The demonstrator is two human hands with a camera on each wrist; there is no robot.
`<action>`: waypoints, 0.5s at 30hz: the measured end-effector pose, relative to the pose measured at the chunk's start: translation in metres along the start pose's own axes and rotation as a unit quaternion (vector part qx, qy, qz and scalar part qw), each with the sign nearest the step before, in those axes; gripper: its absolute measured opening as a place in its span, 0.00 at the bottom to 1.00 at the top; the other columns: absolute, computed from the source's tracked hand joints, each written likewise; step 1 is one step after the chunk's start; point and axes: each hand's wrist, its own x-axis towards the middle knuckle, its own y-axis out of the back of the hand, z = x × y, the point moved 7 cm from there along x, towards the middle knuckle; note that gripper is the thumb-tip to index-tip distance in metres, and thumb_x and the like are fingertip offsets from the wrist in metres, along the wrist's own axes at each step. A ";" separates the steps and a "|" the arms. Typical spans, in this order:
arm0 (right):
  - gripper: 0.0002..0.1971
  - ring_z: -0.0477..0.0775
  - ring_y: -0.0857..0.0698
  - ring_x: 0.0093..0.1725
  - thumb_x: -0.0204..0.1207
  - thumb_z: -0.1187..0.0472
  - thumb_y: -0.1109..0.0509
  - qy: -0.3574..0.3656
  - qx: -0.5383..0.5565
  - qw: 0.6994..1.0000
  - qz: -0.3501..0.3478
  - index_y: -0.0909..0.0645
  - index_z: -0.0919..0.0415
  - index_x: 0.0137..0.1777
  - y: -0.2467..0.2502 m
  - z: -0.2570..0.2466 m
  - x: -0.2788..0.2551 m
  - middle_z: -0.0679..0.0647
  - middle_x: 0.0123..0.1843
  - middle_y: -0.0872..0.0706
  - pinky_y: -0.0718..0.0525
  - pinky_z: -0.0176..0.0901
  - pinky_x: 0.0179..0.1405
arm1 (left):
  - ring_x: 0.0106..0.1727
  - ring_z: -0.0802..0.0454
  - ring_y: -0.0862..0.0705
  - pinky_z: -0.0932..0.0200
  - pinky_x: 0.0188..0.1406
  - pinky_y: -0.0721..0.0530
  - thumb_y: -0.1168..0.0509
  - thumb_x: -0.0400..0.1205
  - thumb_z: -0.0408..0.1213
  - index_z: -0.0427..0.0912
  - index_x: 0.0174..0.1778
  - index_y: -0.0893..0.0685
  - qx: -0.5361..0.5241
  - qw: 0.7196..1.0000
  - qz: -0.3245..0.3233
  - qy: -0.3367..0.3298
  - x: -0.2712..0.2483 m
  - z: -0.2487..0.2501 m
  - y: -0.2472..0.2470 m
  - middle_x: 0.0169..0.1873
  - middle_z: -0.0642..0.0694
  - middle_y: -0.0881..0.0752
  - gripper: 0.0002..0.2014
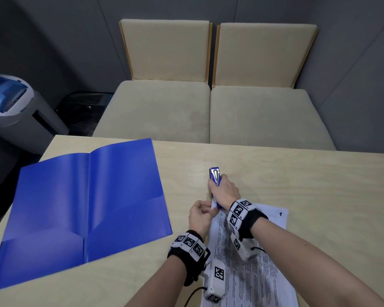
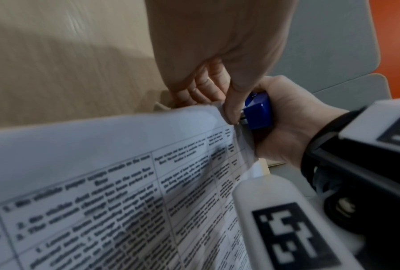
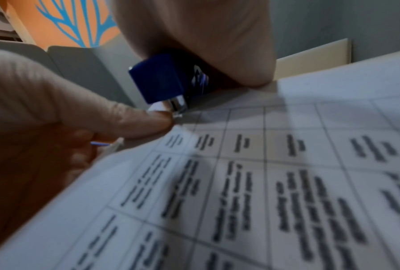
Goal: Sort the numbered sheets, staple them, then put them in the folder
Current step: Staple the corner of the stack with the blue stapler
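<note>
Under the right hand (image 1: 226, 191), stapler (image 1: 215, 177) half hidden.

your printed sheets (image 1: 251, 260) lie on the table, top corner lifted into the blue stapler (image 1: 215, 180); blue folder (image 1: 80, 209) lies open flat, well left.

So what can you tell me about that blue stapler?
The stapler is small, glossy blue plastic with a shiny metal strip along one side. The right hand grips it, its mouth at the top-left corner of the sheets, which the left hand pinches right beside it.
</note>
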 end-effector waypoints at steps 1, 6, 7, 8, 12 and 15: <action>0.17 0.62 0.24 0.46 0.76 0.47 0.42 0.000 0.002 1.000 -0.001 0.27 0.58 0.56 -0.001 0.000 0.000 0.58 0.46 0.19 0.27 0.48 0.46 | 0.36 0.46 0.17 0.48 0.40 0.17 0.24 0.71 0.28 0.39 0.41 0.22 0.001 1.000 0.000 0.000 0.000 0.000 0.001 0.33 0.45 0.17 0.12; 0.17 0.66 0.19 0.49 0.76 0.46 0.42 0.004 0.009 1.000 0.012 0.28 0.59 0.54 -0.005 0.000 -0.003 0.60 0.47 0.16 0.23 0.51 0.48 | 0.41 0.46 0.14 0.46 0.47 0.15 0.27 0.74 0.35 0.44 0.45 0.24 0.052 0.999 0.005 -0.012 -0.006 -0.002 0.000 0.38 0.44 0.15 0.11; 0.17 0.66 0.19 0.49 0.77 0.46 0.42 0.007 0.011 1.000 0.014 0.28 0.59 0.54 -0.005 0.001 -0.004 0.60 0.46 0.16 0.23 0.51 0.48 | 0.42 0.48 0.14 0.51 0.45 0.16 0.29 0.77 0.37 0.45 0.47 0.26 0.084 0.996 0.000 -0.016 -0.009 -0.004 -0.001 0.40 0.45 0.15 0.11; 0.17 0.66 0.19 0.49 0.77 0.46 0.42 0.009 0.012 1.000 0.011 0.29 0.59 0.54 -0.007 0.002 -0.003 0.59 0.45 0.17 0.24 0.51 0.48 | 0.43 0.49 0.15 0.58 0.40 0.18 0.31 0.78 0.38 0.45 0.49 0.27 0.120 0.992 -0.006 -0.026 -0.012 -0.005 -0.001 0.40 0.47 0.15 0.11; 0.16 0.63 0.18 0.45 0.77 0.43 0.40 0.033 0.087 0.995 -0.019 0.32 0.56 0.52 -0.006 -0.001 -0.005 0.56 0.43 0.17 0.22 0.50 0.46 | 0.37 0.59 0.21 0.72 0.30 0.28 0.35 0.81 0.33 0.44 0.50 0.30 0.196 0.978 -0.004 -0.068 -0.018 -0.002 -0.001 0.36 0.56 0.22 0.09; 0.20 0.64 0.15 0.46 0.74 0.39 0.37 0.021 0.225 0.974 0.022 0.31 0.55 0.53 0.016 -0.001 0.004 0.58 0.44 0.15 0.17 0.57 0.53 | 0.37 0.65 0.23 0.74 0.30 0.26 0.35 0.80 0.32 0.44 0.50 0.29 0.213 0.973 -0.014 -0.087 -0.016 -0.001 -0.001 0.37 0.57 0.22 0.08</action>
